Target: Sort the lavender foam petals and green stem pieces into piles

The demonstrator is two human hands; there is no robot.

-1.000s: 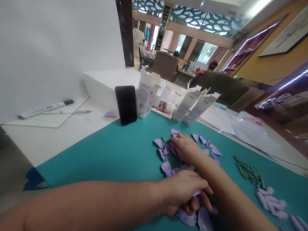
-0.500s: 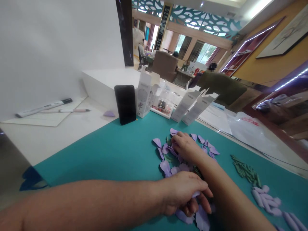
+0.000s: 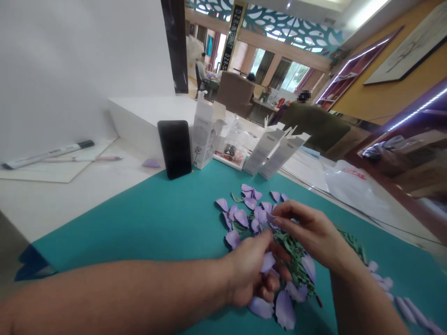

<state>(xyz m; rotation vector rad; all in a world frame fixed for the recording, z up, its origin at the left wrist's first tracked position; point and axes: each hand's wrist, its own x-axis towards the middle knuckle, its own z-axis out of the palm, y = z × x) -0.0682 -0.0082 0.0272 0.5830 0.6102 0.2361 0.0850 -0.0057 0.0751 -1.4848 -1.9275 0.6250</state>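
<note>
My right hand (image 3: 314,232) has thumb and forefinger pinched on a purple petal (image 3: 271,219), above the middle of the pile. Lower and to the left, my left hand (image 3: 256,267) is curled around another purple petal (image 3: 268,262), part of which shows between thumb and fingers. Green leafy stems (image 3: 296,263) lie under and between both hands, with a red-tipped end toward the front. Loose purple petals (image 3: 240,217) are scattered around them, and large petals (image 3: 285,309) lie in front of my left hand. Both hands are over the teal mat (image 3: 146,228).
A black phone (image 3: 174,149) stands upright beside a white box (image 3: 202,132). Two more open boxes (image 3: 263,146) stand behind the petals. Green pieces (image 3: 352,244) and purple rolled pieces (image 3: 415,314) lie at the right. A marker (image 3: 49,154) rests at the left.
My right hand has drawn back to the right from the far petals and turned, now pinching a petal. My left hand has shifted slightly left and up. More stems and petals show.
</note>
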